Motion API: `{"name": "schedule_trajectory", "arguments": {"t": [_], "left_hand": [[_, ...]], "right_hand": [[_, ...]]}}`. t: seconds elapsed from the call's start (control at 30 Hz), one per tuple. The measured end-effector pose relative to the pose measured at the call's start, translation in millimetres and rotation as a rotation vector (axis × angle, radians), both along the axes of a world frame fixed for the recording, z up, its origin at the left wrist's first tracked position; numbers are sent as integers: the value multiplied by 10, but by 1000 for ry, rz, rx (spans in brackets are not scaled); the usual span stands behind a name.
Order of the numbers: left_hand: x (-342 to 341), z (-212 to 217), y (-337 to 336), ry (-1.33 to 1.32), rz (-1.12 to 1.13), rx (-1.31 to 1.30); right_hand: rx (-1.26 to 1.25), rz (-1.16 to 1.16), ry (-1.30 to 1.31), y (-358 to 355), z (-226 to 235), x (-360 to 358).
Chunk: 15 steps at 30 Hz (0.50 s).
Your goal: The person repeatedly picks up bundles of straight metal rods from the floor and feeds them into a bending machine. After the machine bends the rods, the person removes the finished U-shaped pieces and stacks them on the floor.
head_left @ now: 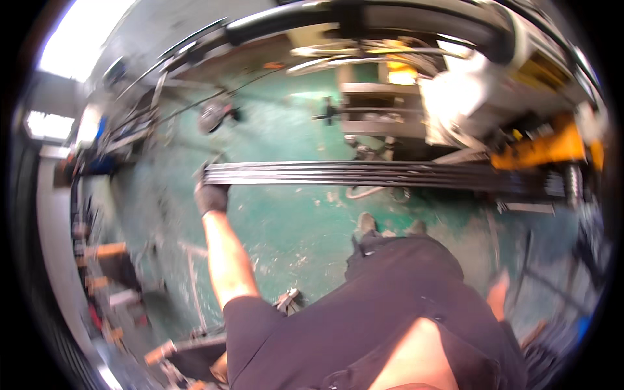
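Green workshop floor (286, 221): rod bundle (364, 174) is gripped at its end by the gloved left hand (210, 195) (right hand (499, 294) state indiscernible); bundle not yet set down.

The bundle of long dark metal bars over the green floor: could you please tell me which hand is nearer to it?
Left. The gloved left hand grips the bundle of long dark metal bars at its left end. The right hand hangs low by the hip, apart from the bars.

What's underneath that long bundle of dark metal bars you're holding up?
Under the bundle of bars lies green painted floor, scuffed and speckled, and the person's shoes. The left hand, gloved, grips its end. The far right end is blurred.
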State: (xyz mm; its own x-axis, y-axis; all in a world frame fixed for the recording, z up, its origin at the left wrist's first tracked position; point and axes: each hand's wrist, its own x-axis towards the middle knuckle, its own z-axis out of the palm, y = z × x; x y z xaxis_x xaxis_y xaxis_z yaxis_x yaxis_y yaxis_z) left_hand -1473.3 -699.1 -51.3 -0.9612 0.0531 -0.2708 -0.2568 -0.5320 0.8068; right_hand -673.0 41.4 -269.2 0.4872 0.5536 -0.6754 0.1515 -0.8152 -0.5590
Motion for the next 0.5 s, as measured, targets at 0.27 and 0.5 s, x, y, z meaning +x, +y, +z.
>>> {"name": "schedule_trajectory", "arguments": {"t": [0.27, 0.5], "left_hand": [[-104, -111, -90, -60, -13, 139], [774, -669, 934, -199, 330, 311]], "right_hand": [[216, 129, 293, 117, 942, -1502], [141, 232, 204, 507, 1172, -1506]]}}
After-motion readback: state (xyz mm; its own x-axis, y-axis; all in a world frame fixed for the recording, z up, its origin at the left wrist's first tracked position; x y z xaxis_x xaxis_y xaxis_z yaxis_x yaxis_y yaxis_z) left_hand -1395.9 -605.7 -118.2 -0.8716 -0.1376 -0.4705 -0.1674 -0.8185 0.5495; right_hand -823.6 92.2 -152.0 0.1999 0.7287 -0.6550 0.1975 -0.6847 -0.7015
